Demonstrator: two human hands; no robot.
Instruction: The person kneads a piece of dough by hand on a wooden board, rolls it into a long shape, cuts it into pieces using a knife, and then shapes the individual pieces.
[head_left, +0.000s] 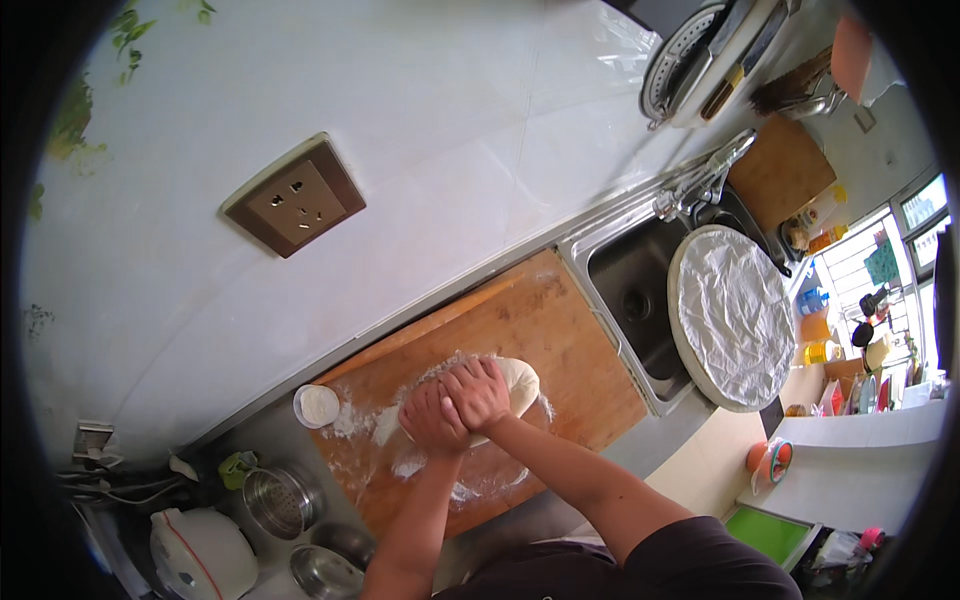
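Observation:
A pale lump of dough (521, 382) lies on a floured wooden board (585, 360). My left hand (435, 416) rests on its left part, palm down. Overlapping the fingers of that hand, my right hand (478, 391) presses on the dough from above. Both palms are hidden, and the dough shows mostly to the right of the hands. White flour (386, 424) is scattered around them. A small white cup of flour (318, 406) stands at the board's left corner. Along the wall-side edge lies a long wooden rolling pin (427, 326).
Right of the board is a steel sink (626, 277), partly covered by a round foil-topped lid or tray (731, 319). A perforated steel pot (277, 502), a steel bowl (324, 574) and a white appliance (202, 555) stand at the lower left. The wall bears a socket (300, 199).

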